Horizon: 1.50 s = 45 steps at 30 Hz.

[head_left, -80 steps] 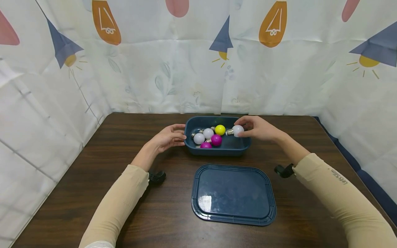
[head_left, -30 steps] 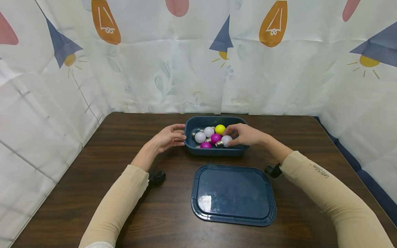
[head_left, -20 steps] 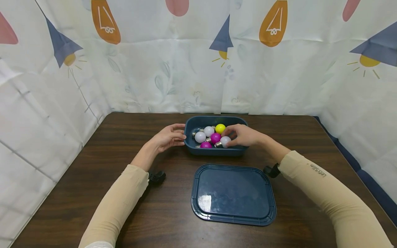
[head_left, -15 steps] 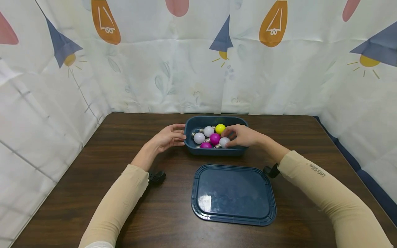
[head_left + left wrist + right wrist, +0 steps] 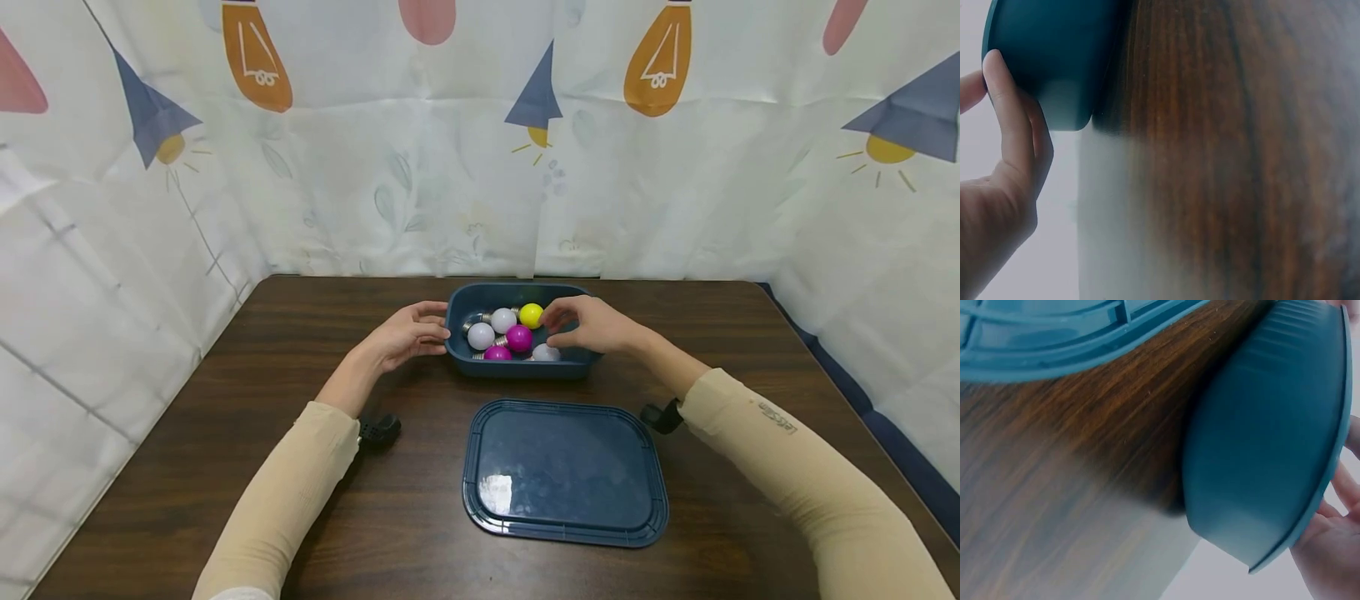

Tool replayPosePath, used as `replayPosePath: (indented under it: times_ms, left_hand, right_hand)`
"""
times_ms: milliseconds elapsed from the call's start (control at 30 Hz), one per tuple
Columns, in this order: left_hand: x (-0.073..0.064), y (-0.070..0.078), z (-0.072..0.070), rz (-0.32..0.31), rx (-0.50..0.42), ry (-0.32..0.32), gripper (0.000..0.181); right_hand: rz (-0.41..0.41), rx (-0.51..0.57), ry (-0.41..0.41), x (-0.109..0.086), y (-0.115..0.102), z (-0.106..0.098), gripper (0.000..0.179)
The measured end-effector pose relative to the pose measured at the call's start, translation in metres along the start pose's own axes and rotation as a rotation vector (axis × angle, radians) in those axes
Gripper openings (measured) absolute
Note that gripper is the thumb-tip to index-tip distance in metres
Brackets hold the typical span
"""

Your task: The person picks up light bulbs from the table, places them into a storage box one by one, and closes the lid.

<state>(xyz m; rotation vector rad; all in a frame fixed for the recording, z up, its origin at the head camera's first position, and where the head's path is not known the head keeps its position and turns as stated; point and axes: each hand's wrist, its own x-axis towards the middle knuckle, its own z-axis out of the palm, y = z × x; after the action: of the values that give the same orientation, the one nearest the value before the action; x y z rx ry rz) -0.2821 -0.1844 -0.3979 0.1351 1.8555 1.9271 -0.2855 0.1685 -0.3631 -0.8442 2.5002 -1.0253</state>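
A dark blue plastic box [image 5: 525, 367] sits at the back of the table, holding several light bulbs. My left hand [image 5: 408, 335] touches the box's left end with its fingertips; in the left wrist view a fingertip rests against the outer wall. Over the right part of the box is my right hand [image 5: 596, 325], thumb and fingers spread apart with nothing between them. A white bulb [image 5: 546, 352] lies just below its thumb, near the front wall. Beside it are magenta bulbs [image 5: 519, 338], other white bulbs [image 5: 481, 336] and a yellow bulb [image 5: 531, 315] close to my right fingertips.
A dark blue lid [image 5: 566, 471] lies flat on the brown wooden table [image 5: 360, 517], in front of the box. Behind the table hangs a white printed curtain [image 5: 465, 192]. Black wrist-worn devices [image 5: 381, 430] show under both sleeves.
My right hand carried a white bulb from the right side to the box's front, then let go and rose slightly. The bulb now lies lower. My left hand has stayed put.
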Motion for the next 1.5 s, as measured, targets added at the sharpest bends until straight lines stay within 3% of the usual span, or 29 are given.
replayPosePath:
  times_ms: [567,933,1167,1367,1500]
  left_hand:
    - [-0.015,0.003,-0.003,-0.015,0.143,0.064,0.056]
    - [-0.038,0.001,-0.006,-0.050,0.224,0.002,0.058]
    - [-0.050,-0.003,-0.002,-0.082,0.239,-0.075,0.056]
    - [-0.060,-0.007,0.005,-0.107,0.250,-0.146,0.051]
    - [-0.066,-0.008,0.009,-0.128,0.253,-0.159,0.049]
  right_hand:
    - [-0.014,-0.004,0.205,-0.046,0.004,-0.031,0.031]
    - [0.070,-0.006,0.280,-0.089,0.008,-0.045,0.031]
    - [0.128,0.036,0.219,-0.109,0.020,-0.040,0.032]
    - [0.194,0.140,0.074,-0.126,0.031,-0.036,0.042]
    - [0.227,0.194,-0.017,-0.135,0.036,-0.034,0.050]
